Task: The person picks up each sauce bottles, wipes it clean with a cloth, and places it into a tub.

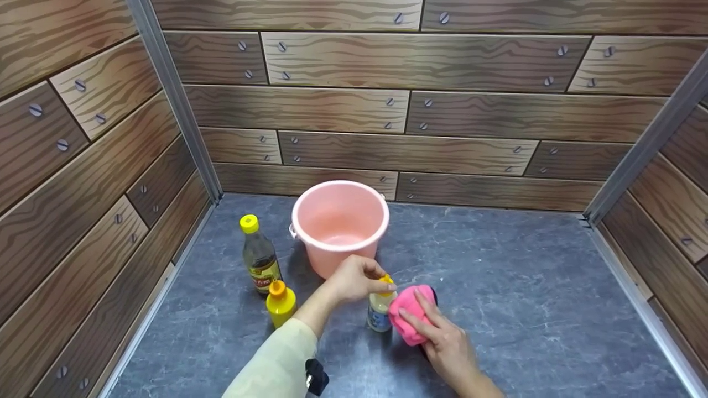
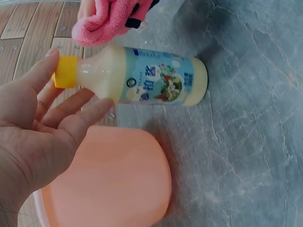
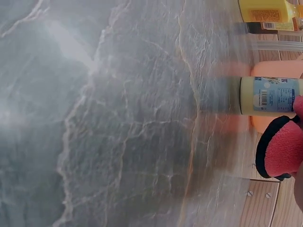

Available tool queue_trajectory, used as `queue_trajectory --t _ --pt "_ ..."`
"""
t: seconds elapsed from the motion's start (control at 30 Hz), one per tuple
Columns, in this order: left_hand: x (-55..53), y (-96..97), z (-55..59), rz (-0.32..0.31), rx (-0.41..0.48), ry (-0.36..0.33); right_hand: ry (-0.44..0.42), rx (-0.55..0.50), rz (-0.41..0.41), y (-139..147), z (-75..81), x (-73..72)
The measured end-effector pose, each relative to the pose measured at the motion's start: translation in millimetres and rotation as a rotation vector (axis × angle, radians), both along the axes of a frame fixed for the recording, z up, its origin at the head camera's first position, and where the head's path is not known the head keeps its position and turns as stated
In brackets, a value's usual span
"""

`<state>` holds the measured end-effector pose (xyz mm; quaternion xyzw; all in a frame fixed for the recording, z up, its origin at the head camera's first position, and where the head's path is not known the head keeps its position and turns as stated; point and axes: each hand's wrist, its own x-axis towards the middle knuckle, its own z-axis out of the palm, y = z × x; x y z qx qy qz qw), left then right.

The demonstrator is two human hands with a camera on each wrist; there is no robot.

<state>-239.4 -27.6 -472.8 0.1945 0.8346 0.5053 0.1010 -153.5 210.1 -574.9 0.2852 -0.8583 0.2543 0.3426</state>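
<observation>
a: what's the left hand (image 1: 357, 281) got?

b: yellow cap (image 2: 66, 72) of the dressing btl (image 1: 379, 317). thumb + fingertips pinch it, spread abt as wide as the cap; the other fingers reach out loosely nr the btl's neck.

a: & where's the btl?

b: upright on the grey tabletop (image 1: 525, 276), betw. both hands. pale contents, blue label w/ a salad pic facing the left wrist cam, barcode side facing the right.

a: right hand (image 1: 447, 345)?

b: holds a pink cloth (image 1: 409, 314) w/ black edging, fingers laid over the front. thumb's hidden in the head view, so can't tell how tight. cloth's right by the btl's side; can't tell if they touch.

a: what else is abt?

b: pink bkt (image 1: 326, 258) behind the btl, a bit left. yellow squeeze btl (image 1: 281, 305) w/ orange nozzle, left of the forearm. dark sauce btl (image 1: 259, 255) w/ yellow top just behind that. pale sleeve (image 1: 279, 359) on the left arm. wood-print walls (image 1: 354, 110) at back & sides.
</observation>
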Motion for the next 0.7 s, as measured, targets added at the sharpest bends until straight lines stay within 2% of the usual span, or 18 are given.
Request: queue_trajectory --t 0.27,0.5,0.7 --pt "-4.1 -6.3 -0.1 -0.048 -0.022 -0.039 0.066 -0.015 0.042 -9.1 2.1 -5.4" --pt "-3.4 -7.2 0.3 -0.042 -0.034 -0.052 0.055 -0.014 0.067 -13.5 1.3 -8.5" --pt "-3.4 -7.6 0.9 -0.042 -0.056 -0.036 0.052 0.005 0.064 -17.2 2.6 -10.9"
